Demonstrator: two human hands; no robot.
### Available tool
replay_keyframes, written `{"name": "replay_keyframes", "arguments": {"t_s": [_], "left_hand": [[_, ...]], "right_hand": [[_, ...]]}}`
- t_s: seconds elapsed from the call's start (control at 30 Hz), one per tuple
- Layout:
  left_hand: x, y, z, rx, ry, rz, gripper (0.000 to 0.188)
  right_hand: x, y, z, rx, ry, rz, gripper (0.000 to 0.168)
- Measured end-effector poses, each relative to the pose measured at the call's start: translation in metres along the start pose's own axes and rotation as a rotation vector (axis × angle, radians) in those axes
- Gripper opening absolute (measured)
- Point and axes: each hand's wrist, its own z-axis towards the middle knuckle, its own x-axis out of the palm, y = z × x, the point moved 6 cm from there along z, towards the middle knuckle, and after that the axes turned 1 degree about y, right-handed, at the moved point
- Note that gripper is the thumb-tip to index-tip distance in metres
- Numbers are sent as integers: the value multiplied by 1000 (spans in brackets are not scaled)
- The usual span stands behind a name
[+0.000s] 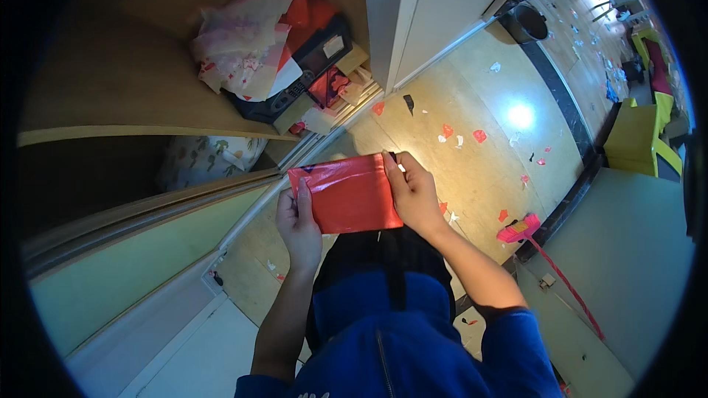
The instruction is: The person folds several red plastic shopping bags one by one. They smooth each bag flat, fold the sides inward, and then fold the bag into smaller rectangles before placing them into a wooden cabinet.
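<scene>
A flat, glossy red packet [354,193] is held out level in front of my waist. My left hand [298,218] grips its left edge, with the thumb on top. At the upper right corner, my right hand [412,190] pinches it between thumb and fingers. A small dark piece shows at that corner, partly hidden by the fingers. What is under the packet cannot be seen.
A shelf [127,88] at left holds a black device with buttons [279,102], under printed plastic bags [243,44]. Paper scraps [479,136] litter the tiled floor. A pink broom [520,228] leans at right. A dark bin [525,23] stands beyond a door [448,11].
</scene>
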Motion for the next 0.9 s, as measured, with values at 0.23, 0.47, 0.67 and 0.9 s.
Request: {"name": "replay_keyframes", "arguments": {"t_s": [0.23, 0.47, 0.67, 0.9], "left_hand": [[3, 86, 50, -94, 76, 121, 17], [29, 213, 129, -179, -94, -122, 17], [31, 286, 174, -299, -207, -336, 27], [35, 333, 225, -406, -38, -394, 14]], "right_hand": [[34, -85, 57, 158, 86, -19, 25], [74, -179, 135, 539, 472, 236, 24], [96, -226, 208, 434, 459, 32, 16], [131, -253, 286, 291, 531, 1, 16]]}}
